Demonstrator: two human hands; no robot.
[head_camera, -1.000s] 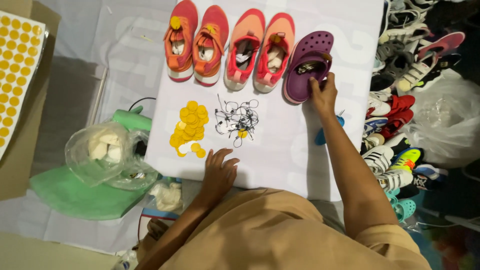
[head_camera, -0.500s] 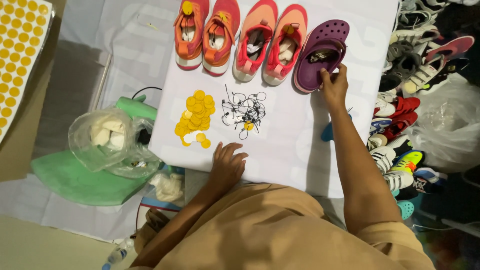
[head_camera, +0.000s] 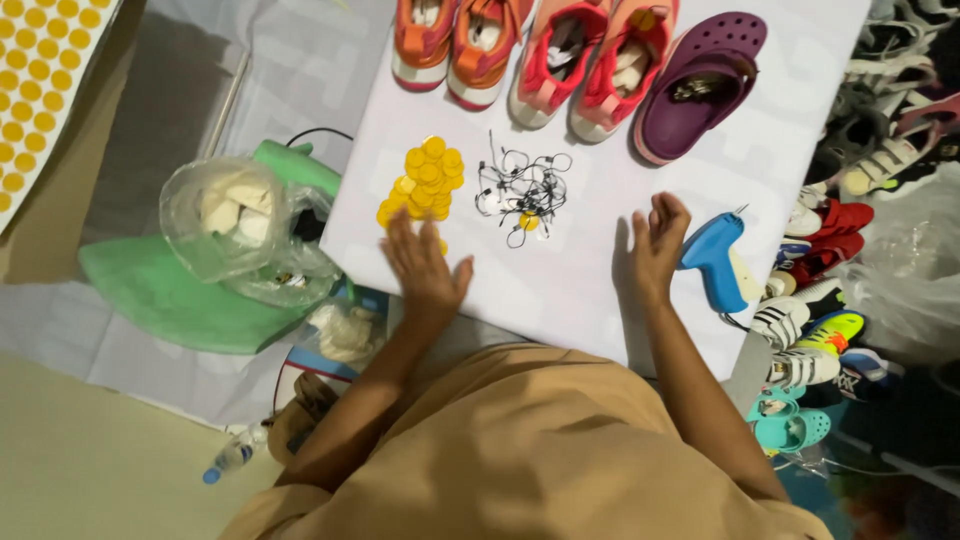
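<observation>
- Setting: a white sheet (head_camera: 600, 290) spread flat as a work surface, seen from above; crumpled white paper and a bare floor lie to the left of it, and a heap of mixed shoes (head_camera: 850, 250) runs down the right edge.
- Nearest the viewer: the person's tan garment fills the lower middle, both forearms reaching out from it onto the sheet.
- Left hand (head_camera: 425, 270): flat, palm down, fingers spread and released, grasping nothing. Its fingertips reach the near edge of a pile of yellow round tags (head_camera: 425, 180), touching or just short of it; cannot tell which.
- Right hand (head_camera: 655, 245): open, fingers loosely curved, empty. It rests on the sheet just left of a blue tagging gun (head_camera: 715, 262), which lies on its side; a narrow gap seems to show between hand and gun.
- Between the two hands and a little beyond: a tangle of thin black loop ties (head_camera: 520, 185), with one yellow tag among them.
- Left of the left hand, off the sheet: a clear plastic bag (head_camera: 240, 225) with pale wads inside, sitting on a green plastic piece (head_camera: 160, 300).
- Far row, beyond both hands: a pair of orange sneakers (head_camera: 450, 45), a pair of pink-red sneakers (head_camera: 590, 60), then a purple clog (head_camera: 700, 85), nearest the right hand's side.
- Far left corner: a sheet of yellow round stickers (head_camera: 45, 70).
</observation>
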